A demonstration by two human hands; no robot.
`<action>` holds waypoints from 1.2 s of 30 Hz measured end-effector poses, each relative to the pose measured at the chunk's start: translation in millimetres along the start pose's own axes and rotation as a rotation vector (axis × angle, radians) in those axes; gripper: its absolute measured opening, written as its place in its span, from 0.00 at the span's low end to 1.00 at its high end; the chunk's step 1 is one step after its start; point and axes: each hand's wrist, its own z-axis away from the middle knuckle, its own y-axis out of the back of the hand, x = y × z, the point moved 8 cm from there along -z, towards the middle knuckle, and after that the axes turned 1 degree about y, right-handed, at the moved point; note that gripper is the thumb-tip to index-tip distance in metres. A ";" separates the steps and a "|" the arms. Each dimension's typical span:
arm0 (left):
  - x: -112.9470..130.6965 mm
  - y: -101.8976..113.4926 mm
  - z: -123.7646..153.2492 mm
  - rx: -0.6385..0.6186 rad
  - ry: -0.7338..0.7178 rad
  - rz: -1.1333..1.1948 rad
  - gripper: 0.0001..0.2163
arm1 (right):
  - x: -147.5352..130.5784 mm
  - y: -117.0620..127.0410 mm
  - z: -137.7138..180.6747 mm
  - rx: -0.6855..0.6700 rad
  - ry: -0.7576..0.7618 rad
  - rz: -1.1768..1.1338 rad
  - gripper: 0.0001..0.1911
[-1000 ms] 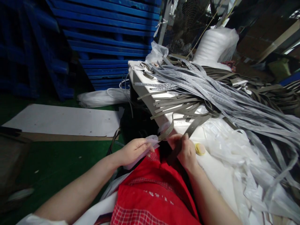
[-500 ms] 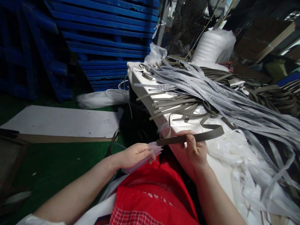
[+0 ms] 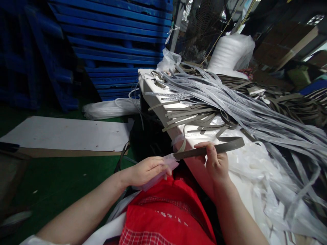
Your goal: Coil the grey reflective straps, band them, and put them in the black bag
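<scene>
My right hand [image 3: 214,161] pinches a dark grey-brown strap [image 3: 230,145] near its end, thumb on top. The strap loops back to the right over the table edge. Lower left of it, my left hand [image 3: 150,170] is closed on a clear plastic sleeve [image 3: 171,162], whose mouth points up and right. The strap's tip lies right at that mouth; whether it is inside I cannot tell. Beyond my hands, more bare grey-brown straps [image 3: 189,115] fan out on the white-covered table [image 3: 158,102]. A bundle of straps in clear sleeves [image 3: 217,85] runs across them.
Crumpled clear plastic sleeves [image 3: 260,170] heap at the table's right. Behind stands a wrapped white roll [image 3: 224,51]. Blue pallets [image 3: 114,37] are stacked at the back left. A white board [image 3: 68,134] and a plastic bundle [image 3: 109,108] lie on the green floor.
Both hands have shifted slightly to the right, with the strap and the plastic sleeve in them. The strap's tip stays at the sleeve's mouth.
</scene>
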 end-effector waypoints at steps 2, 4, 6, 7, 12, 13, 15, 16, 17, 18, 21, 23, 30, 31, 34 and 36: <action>-1.2 1.8 0.4 0.006 0.009 0.015 0.19 | -3.7 3.4 0.7 0.021 0.009 0.003 0.23; -2.7 1.9 0.5 0.003 0.024 0.032 0.19 | -7.1 4.0 1.8 0.021 0.020 0.002 0.22; -4.5 1.4 0.6 0.005 0.041 0.063 0.19 | -10.1 4.4 2.4 0.026 0.028 -0.002 0.22; -5.9 1.0 0.7 0.008 0.054 0.090 0.19 | -11.4 4.5 2.5 0.027 0.030 -0.003 0.22; -11.2 -2.0 1.8 0.005 0.118 0.214 0.19 | -15.4 4.3 1.0 -0.014 0.036 0.006 0.22; -10.0 -2.3 1.7 0.000 0.117 0.189 0.19 | -15.7 3.7 0.7 -0.037 0.043 0.024 0.22; -4.5 -3.0 0.7 -0.011 0.090 0.090 0.20 | -16.3 0.6 0.4 -0.096 0.064 0.069 0.21; -0.8 -4.1 0.0 -0.021 0.069 0.036 0.20 | -16.4 -1.8 0.5 -0.126 0.075 0.085 0.20; 2.9 -6.0 -0.8 -0.035 0.048 -0.010 0.20 | -17.0 -4.0 0.5 -0.142 0.087 0.089 0.19; 6.2 -8.5 -1.5 -0.052 0.030 -0.045 0.20 | -17.9 -5.5 0.5 -0.140 0.100 0.077 0.18; 10.9 -15.8 -3.4 -0.093 0.010 -0.080 0.20 | -20.2 -3.3 -0.2 -0.023 0.116 -0.014 0.18; 11.1 -16.2 -4.3 -0.082 0.005 -0.083 0.20 | -18.8 2.4 0.1 0.074 0.107 -0.060 0.18; 0.0 -9.1 -4.0 -0.035 0.019 -0.109 0.20 | -7.7 24.0 -0.6 0.026 0.092 0.020 0.19; -1.0 -9.6 -4.0 -0.043 0.023 -0.113 0.20 | -9.2 22.5 -0.8 -0.022 0.096 0.036 0.19; 1.8 -11.1 -4.9 -0.056 0.012 -0.112 0.19 | -19.7 10.3 -0.4 -0.147 0.111 0.080 0.19; 6.6 -11.8 -5.5 -0.064 -0.006 -0.092 0.19 | -25.4 -1.6 0.0 -0.215 0.106 0.111 0.19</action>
